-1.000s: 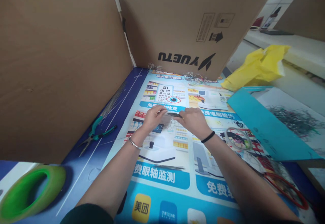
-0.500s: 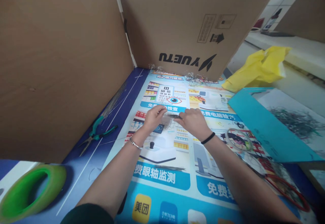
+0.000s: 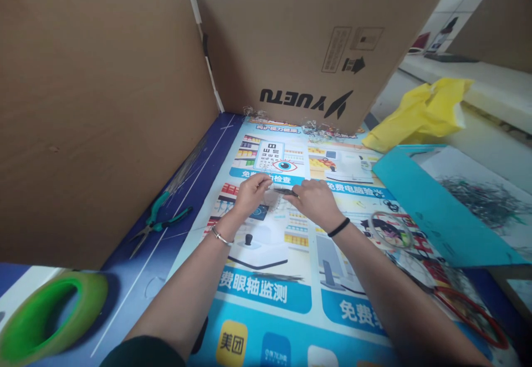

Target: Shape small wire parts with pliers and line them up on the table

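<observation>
Over the middle of the printed sheet (image 3: 266,256), my left hand (image 3: 252,192) is closed in a pinch. What its fingertips hold is too fine to make out. My right hand (image 3: 318,200) grips a slim dark pointed tool (image 3: 285,192), whose tip points left toward the left fingertips. Most of the tool is hidden inside the right fist. Below the hands, a bundle of thin dark wires (image 3: 277,276) lies on the sheet. Teal-handled pliers (image 3: 155,223) rest with jaws apart to the left, beside more thin wire strands (image 3: 185,170).
Tall cardboard panels (image 3: 307,34) stand at the left and back. A green tape roll (image 3: 89,317) sits front left. To the right are a clear ring (image 3: 390,230), red-handled scissors (image 3: 471,314), a blue folder (image 3: 415,206) bearing wire scraps (image 3: 482,200), and a yellow bag (image 3: 419,115).
Both hands stay in nearly the same place. The tool in my right hand has tilted slightly, and the view has shifted a little.
</observation>
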Tool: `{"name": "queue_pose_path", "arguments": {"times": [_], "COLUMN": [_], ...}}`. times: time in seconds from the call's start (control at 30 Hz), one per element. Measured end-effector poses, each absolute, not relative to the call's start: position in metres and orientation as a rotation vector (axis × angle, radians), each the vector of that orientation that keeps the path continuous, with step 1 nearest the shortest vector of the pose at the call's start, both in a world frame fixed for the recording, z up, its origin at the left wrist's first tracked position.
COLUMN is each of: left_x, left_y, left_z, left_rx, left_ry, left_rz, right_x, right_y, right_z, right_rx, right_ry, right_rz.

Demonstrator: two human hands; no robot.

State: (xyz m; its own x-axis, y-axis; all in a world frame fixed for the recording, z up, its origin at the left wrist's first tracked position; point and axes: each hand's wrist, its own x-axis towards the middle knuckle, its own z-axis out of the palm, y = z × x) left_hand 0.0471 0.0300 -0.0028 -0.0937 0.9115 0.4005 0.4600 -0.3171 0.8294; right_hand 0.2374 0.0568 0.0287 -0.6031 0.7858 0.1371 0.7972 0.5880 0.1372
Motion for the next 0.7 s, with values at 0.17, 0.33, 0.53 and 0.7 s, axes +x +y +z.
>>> {"name": "queue_pose_path", "arguments": {"times": [0.17,0.33,0.53,0.7], "left_x": [0.0474,0.0478,0.048,0.0473], "left_y": [0.0297,0.0287,0.0281,0.0286], "left_z": [-0.0032,-0.001,0.0006,0.0003], "left_rx": [1.753,1.737,1.731,1.731], "left_ry": [1.486,1.471,1.487,1.472], "left_rz": [1.405,1.411,1.405,1.401], "right_x": [0.2374,0.2379,0.238,0.2376], "right_y": [0.0571,0.0578,0.0577,0.0581], "right_z": [0.0278,0.0269,0.0259,0.0267], "right_rx": [-1.364,-1.357,-1.342,-1.327], "right_ry": [-2.742,-2.752,-2.745,-2.771], "right_rz": [-0.271,-0.24,-0.235,-0.19]}}
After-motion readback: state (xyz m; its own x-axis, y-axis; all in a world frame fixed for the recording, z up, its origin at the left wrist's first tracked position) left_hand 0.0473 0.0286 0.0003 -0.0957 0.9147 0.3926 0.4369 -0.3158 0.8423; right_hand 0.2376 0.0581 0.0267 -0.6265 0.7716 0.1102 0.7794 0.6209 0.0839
